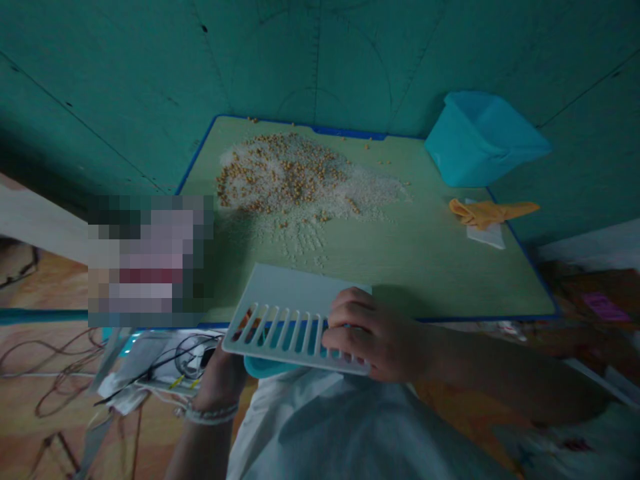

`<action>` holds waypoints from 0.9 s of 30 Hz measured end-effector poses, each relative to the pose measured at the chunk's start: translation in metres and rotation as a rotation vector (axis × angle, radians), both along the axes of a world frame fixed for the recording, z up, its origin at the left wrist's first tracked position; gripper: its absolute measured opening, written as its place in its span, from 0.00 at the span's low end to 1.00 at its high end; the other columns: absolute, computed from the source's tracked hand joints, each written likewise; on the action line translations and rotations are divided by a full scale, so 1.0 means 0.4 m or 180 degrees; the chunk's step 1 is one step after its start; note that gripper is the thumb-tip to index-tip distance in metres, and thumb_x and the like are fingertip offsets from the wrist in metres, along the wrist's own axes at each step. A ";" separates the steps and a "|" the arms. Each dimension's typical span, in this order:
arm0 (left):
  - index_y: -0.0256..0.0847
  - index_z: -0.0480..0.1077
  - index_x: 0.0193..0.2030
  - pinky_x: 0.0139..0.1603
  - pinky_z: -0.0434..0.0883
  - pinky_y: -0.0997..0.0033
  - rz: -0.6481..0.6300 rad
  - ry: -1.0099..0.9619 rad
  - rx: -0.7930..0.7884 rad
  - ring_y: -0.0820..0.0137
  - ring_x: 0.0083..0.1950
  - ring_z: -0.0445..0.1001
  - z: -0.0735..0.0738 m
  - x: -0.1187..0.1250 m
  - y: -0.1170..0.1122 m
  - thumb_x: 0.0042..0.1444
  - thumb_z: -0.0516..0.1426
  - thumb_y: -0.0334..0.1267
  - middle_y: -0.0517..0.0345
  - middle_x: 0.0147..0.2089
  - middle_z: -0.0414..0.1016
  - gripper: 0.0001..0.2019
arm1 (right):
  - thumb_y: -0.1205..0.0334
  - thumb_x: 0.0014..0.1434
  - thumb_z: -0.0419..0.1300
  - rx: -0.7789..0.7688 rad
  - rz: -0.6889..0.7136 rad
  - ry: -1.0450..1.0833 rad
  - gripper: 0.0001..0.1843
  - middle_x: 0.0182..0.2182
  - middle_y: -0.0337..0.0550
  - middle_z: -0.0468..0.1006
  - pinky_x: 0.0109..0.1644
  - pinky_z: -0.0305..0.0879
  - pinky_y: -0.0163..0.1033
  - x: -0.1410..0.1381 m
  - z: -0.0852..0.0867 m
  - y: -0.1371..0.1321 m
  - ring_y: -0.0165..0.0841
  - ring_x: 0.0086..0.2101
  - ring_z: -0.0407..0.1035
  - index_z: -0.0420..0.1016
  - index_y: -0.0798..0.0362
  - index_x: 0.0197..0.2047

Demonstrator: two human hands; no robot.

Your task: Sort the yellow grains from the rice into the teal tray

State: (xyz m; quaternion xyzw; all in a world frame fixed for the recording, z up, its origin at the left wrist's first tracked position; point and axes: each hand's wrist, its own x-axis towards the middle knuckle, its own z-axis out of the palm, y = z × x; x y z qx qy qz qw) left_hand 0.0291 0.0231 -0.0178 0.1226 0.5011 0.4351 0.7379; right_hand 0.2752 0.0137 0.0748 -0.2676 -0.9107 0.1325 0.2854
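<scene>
A white slotted plastic board (pixel 300 280) lies tilted at the table's near edge, its slots facing my lap. My right hand (pixel 360 333) grips its right side, fingers curled over the slots. Beneath it, a teal plastic container (pixel 270 367) shows through the slots and below the rim. My left hand (pixel 223 373), with a beaded bracelet at the wrist, reaches under the board's left end and appears to support that container; its fingers are mostly hidden. Beyond the board, a spread heap of yellow beans mixed with white grains (pixel 290 177) lies on the table.
A pale green table (pixel 400 267) with a blue edge stands against a teal wall. A blue bin (pixel 480 140) is at its back right corner, with an orange cloth (pixel 485 213) over a white piece nearby. Cables (pixel 65 360) lie on the floor to the left.
</scene>
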 end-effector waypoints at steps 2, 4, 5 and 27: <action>0.48 0.78 0.31 0.36 0.73 0.67 0.0105 0.0005 0.0170 0.63 0.34 0.77 -0.002 0.004 -0.002 0.34 0.63 0.31 0.64 0.29 0.81 0.13 | 0.72 0.54 0.50 0.0002 -0.0050 -0.0113 0.11 0.34 0.48 0.69 0.44 0.64 0.43 -0.004 0.002 0.018 0.35 0.38 0.61 0.63 0.55 0.41; 0.45 0.78 0.30 0.37 0.72 0.63 0.0021 0.0020 0.0199 0.59 0.34 0.77 -0.004 0.003 -0.006 0.34 0.64 0.32 0.61 0.28 0.81 0.11 | 0.74 0.53 0.49 0.0031 -0.0152 -0.0168 0.13 0.34 0.48 0.69 0.43 0.64 0.42 0.000 0.003 0.028 0.36 0.38 0.60 0.63 0.56 0.41; 0.43 0.77 0.27 0.37 0.72 0.62 -0.0061 0.0038 0.0156 0.59 0.33 0.77 -0.006 0.000 -0.008 0.35 0.64 0.32 0.59 0.26 0.81 0.08 | 0.75 0.52 0.48 0.0046 -0.0224 -0.0186 0.14 0.34 0.48 0.68 0.43 0.65 0.42 0.004 0.003 0.031 0.35 0.38 0.60 0.63 0.56 0.41; 0.39 0.78 0.29 0.43 0.74 0.58 0.0013 -0.0211 -0.0046 0.52 0.40 0.78 0.016 0.036 -0.001 0.29 0.66 0.31 0.54 0.28 0.82 0.14 | 0.64 0.54 0.60 0.0053 -0.2523 0.1731 0.04 0.29 0.37 0.71 0.34 0.64 0.37 0.199 0.012 0.123 0.30 0.31 0.67 0.69 0.48 0.35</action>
